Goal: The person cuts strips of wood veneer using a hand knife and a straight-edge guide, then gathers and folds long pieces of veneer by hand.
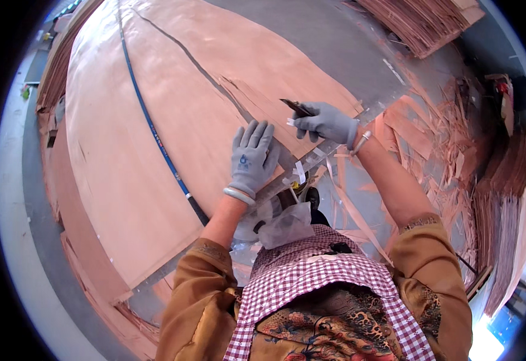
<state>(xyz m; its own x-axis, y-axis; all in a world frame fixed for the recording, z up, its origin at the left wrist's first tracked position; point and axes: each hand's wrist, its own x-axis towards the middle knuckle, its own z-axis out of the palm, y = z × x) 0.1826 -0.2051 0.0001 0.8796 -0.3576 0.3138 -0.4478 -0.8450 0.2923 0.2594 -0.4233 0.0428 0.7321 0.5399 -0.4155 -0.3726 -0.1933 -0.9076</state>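
Smooth grey table (341,36) underlies the work. Right hand (329,123), rubber-coated glove: fingers curled around a dark pointed tool (298,108). Left hand (252,157), matching glove: fingers straight, slightly parted, flat on thin wood sheets (136,228), gripping nothing. Sheets pinkish, broad, one edge splintered; blue rod (145,114) lies across.

On our right, a loose heap of torn veneer offcuts (437,150) litters the grey floor (376,204). Beyond it, toward the top, we see a neat veneer stack (416,24); a taller veneer pile (501,210) stands at our far right. Nearest us hangs a translucent plastic bag (288,227).
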